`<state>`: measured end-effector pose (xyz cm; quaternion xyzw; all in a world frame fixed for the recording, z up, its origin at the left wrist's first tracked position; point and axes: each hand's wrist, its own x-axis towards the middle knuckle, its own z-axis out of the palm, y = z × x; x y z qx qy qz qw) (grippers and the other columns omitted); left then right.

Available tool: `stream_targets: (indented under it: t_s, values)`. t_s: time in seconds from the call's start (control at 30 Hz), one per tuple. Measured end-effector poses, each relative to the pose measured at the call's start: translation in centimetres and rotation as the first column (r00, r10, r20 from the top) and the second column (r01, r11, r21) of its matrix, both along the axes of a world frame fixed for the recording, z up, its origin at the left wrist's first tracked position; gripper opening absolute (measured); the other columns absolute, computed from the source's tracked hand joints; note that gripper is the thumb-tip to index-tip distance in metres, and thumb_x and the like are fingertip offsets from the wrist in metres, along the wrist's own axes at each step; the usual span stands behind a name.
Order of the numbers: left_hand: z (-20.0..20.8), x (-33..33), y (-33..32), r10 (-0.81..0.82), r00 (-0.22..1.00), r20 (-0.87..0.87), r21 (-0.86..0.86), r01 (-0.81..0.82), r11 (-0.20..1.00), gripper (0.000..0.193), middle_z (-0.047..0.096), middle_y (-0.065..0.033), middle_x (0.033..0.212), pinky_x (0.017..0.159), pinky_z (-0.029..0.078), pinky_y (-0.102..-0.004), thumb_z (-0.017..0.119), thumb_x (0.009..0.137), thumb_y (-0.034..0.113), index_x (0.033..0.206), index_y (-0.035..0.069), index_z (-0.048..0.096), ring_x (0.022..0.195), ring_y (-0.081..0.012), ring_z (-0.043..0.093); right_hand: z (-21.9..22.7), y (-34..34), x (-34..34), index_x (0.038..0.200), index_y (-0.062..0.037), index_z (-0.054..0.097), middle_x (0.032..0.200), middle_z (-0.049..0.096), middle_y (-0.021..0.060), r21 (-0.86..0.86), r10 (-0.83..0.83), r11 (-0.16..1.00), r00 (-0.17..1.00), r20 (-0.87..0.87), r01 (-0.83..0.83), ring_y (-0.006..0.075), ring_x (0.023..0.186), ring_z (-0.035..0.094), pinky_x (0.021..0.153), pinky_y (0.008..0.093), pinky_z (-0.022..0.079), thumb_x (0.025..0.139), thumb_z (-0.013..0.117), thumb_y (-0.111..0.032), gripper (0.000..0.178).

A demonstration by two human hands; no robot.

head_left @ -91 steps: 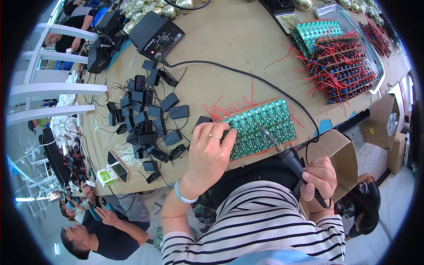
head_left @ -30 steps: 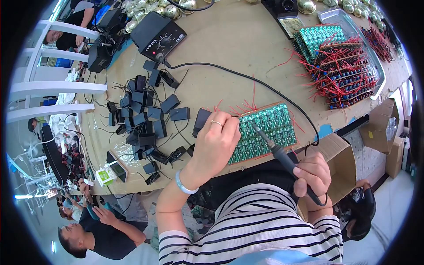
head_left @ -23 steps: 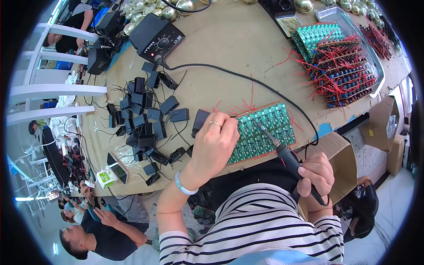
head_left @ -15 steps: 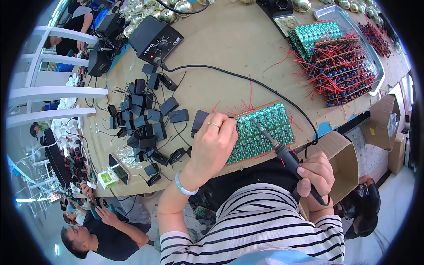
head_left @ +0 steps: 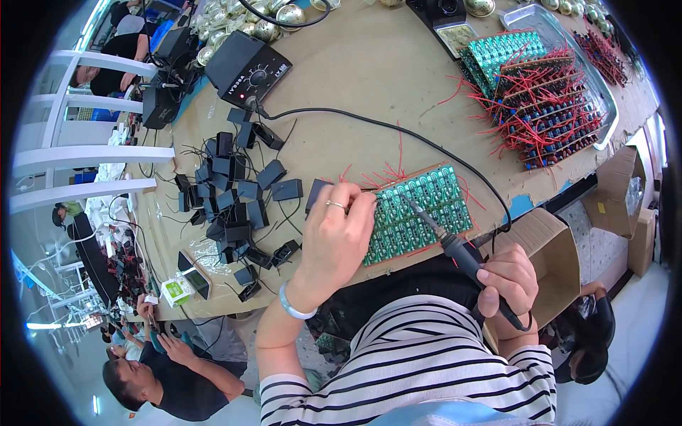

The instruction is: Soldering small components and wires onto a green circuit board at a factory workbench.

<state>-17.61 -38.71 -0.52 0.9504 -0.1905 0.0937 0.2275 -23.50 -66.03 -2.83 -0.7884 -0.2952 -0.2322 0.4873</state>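
Observation:
A green circuit board panel [head_left: 419, 220] with rows of small repeated circuits lies at the table's near edge, red wires sticking out around it. My right hand [head_left: 508, 280] grips the black handle of a soldering iron [head_left: 465, 259], its metal tip pointing up and left over the panel. Whether the tip touches the board I cannot tell. My left hand [head_left: 334, 238] is closed in a pinch at the panel's left edge, its fingertips hiding what they hold. Partly behind these fingers sits a black plastic box [head_left: 317, 193].
Black boxes with thin wires [head_left: 231, 188] are heaped on the left. A soldering station [head_left: 249, 71] stands behind them, its cable curving round the panel. Stacked boards with red wires [head_left: 547, 106] lie at the right by a metal tray [head_left: 611, 113]. A cardboard box [head_left: 558, 248] stands below the edge.
My left hand has shifted slightly left, its fingers still pinched at the panel's edge. The soldering iron and my right hand have hardly moved. The whole view has shifted a little.

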Motion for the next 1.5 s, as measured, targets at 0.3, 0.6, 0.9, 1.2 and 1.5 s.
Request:
stream_targets:
  t_s: [0.3, 0.6, 0.9, 1.2, 1.5]
  values:
    - [2.1, 4.7, 1.3, -0.031, 0.93, -0.366, 0.12, 0.08, 0.99, 0.008, 0.067, -0.0152, 0.091, 0.081, 0.051, -0.0452, 0.069, 0.087, 0.007, 0.093, 0.001, 0.069, 0.091, -0.0371, 0.063, -0.4, 0.2, 0.1, 0.097, 0.0, 0.067, 0.083, 0.066, 0.009, 0.023, 0.015, 1.0, 1.0, 0.012, -0.015, 0.0235, 0.065, 0.062, 0.06, 0.0359, 0.053, 0.087, 0.063, -0.005, 0.012]
    - [0.8, 6.9, 2.9, -0.231, 0.902, -0.365, 0.026, 0.258, 0.966, 0.009, 0.066, -0.0161, 0.09, 0.075, 0.051, -0.0437, 0.067, 0.09, 0.009, 0.095, 0.001, 0.068, 0.081, -0.0364, 0.063, -0.3, -0.5, -0.1, 0.096, 0.0005, 0.065, 0.081, 0.065, 0.0097, 0.042, -0.031, 0.999, 0.999, 0.031, 0.029, 0.0242, 0.064, 0.062, 0.059, 0.0368, 0.053, 0.091, 0.062, -0.007, 0.01]
    - [3.0, 1.0, 2.4, -0.151, 0.972, -0.179, -0.095, 0.136, 0.986, 0.013, 0.056, -0.0078, 0.088, 0.064, 0.047, -0.0359, 0.072, 0.086, 0.002, 0.099, 0.003, 0.071, 0.069, -0.0264, 0.058, -0.2, -0.9, -0.7, 0.096, 0.0002, 0.066, 0.082, 0.065, 0.0095, 0.039, -0.01, 0.999, 1.0, -0.023, 0.01, 0.024, 0.065, 0.061, 0.061, 0.0373, 0.053, 0.09, 0.062, -0.007, 0.01]
    - [0.9, 0.1, 1.3, -0.247, 0.969, 0.03, 0.145, 0.24, 0.96, 0.018, 0.056, -0.0015, 0.085, 0.07, 0.043, -0.0355, 0.07, 0.075, 0.006, 0.093, 0.01, 0.071, 0.078, -0.0213, 0.056, -0.7, 0.1, -0.9, 0.094, 0.0005, 0.069, 0.082, 0.065, 0.0091, 0.023, 0.061, 0.998, 0.997, -0.046, -0.06, 0.0236, 0.064, 0.061, 0.06, 0.0359, 0.053, 0.085, 0.065, -0.003, 0.011]
    - [0.6, 0.0, 1.2, -0.235, 0.971, 0.035, 0.208, 0.223, 0.952, 0.019, 0.054, -0.001, 0.086, 0.07, 0.041, -0.0353, 0.068, 0.074, 0.006, 0.093, 0.011, 0.07, 0.079, -0.0205, 0.054, -0.7, 0.6, -0.3, 0.092, 0.0017, 0.069, 0.082, 0.065, 0.009, -0.014, 0.108, 0.994, 0.994, -0.036, -0.108, 0.0232, 0.064, 0.06, 0.06, 0.0351, 0.052, 0.082, 0.067, -0.002, 0.012]
